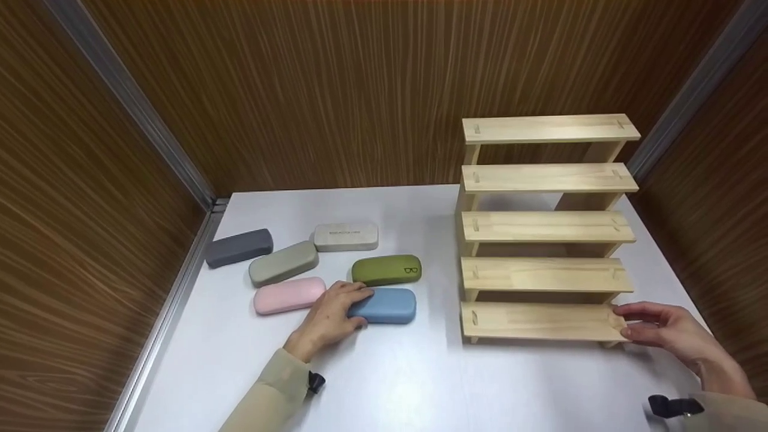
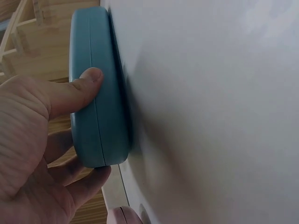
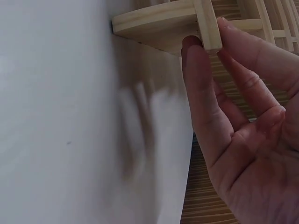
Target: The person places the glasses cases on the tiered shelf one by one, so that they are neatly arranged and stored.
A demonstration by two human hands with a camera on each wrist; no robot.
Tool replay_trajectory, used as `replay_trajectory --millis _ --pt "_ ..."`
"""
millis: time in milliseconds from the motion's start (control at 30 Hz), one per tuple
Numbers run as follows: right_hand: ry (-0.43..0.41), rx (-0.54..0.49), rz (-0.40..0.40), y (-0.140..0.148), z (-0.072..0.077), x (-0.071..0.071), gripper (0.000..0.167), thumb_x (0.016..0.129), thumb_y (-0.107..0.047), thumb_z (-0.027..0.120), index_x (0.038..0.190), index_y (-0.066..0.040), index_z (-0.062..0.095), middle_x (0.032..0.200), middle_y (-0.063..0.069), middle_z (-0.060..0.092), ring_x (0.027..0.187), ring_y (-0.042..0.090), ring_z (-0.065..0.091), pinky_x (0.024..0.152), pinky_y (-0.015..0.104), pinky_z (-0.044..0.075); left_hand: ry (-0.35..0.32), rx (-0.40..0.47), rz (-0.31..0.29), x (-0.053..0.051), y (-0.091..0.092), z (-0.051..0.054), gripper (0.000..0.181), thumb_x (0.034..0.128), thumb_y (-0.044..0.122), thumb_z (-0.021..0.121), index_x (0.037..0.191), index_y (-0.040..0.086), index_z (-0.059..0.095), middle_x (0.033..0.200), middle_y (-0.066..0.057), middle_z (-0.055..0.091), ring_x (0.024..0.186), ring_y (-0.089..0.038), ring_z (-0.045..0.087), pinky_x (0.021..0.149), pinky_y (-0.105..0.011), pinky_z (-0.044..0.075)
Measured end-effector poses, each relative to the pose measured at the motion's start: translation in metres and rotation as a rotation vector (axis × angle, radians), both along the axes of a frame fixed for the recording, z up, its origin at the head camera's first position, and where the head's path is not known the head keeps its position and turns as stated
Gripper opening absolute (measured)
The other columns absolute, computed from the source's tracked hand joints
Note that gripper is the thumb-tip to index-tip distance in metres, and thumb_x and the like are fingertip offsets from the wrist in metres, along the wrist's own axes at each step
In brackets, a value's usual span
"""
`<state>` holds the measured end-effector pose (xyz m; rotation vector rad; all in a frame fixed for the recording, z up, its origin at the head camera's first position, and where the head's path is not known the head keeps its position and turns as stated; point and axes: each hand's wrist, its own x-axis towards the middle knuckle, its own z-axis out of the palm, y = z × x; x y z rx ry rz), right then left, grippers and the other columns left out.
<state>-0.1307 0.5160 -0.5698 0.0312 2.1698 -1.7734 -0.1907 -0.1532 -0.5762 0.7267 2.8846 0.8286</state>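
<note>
A blue glasses case (image 1: 387, 306) lies on the white table, and my left hand (image 1: 330, 312) grips its left end. In the left wrist view the thumb of my left hand (image 2: 51, 121) presses one long side of the case (image 2: 96, 126), with fingers round the end and far side. My right hand (image 1: 678, 336) pinches the right end of the lowest board of a wooden tiered shelf (image 1: 540, 321). The right wrist view has my right hand (image 3: 243, 126) with thumb and fingers on either face of the board's end (image 3: 208, 28).
Behind the blue case lies a green case (image 1: 384, 270). Further left are a pink case (image 1: 290, 295), a grey-green case (image 1: 284, 264), a dark grey case (image 1: 239, 248) and a pale case (image 1: 346, 237). Wood-patterned walls (image 1: 336, 90) enclose the table (image 1: 408, 384).
</note>
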Motion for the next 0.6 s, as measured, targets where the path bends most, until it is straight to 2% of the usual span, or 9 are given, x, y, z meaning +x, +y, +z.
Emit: replay_trajectory --millis 300,533,600 --pt "-0.006 -0.047 0.015 0.001 -0.001 -0.001 0.044 0.102 0.012 0.069 0.127 -0.022 0.084 0.115 -0.017 0.086 0.099 0.002 0.081 0.082 0.025 0.068 0.031 -0.006 -0.023 0.000 0.003 0.007 0.057 0.0939 0.020 0.088 0.149 0.016 0.074 0.160 -0.015 0.068 0.148 -0.037 0.062 0.124 -0.058 0.048" --pt "0.005 0.054 0.002 -0.001 0.001 0.001 0.038 0.102 0.006 0.074 0.129 -0.019 0.083 0.117 -0.024 0.083 0.098 0.000 0.077 0.081 0.024 0.067 0.046 0.028 -0.006 -0.002 0.007 0.018 0.054 0.0953 0.024 0.087 0.148 0.018 0.075 0.160 -0.019 0.068 0.145 -0.039 0.063 0.121 -0.059 0.051" --pt "0.001 0.052 0.005 0.000 0.000 0.000 0.038 0.102 0.005 0.075 0.129 -0.020 0.084 0.117 -0.024 0.083 0.098 0.000 0.076 0.081 0.024 0.067 0.058 0.040 -0.010 -0.004 0.008 0.023 0.054 0.0952 0.025 0.087 0.148 0.019 0.076 0.158 -0.020 0.068 0.143 -0.039 0.064 0.119 -0.059 0.052"
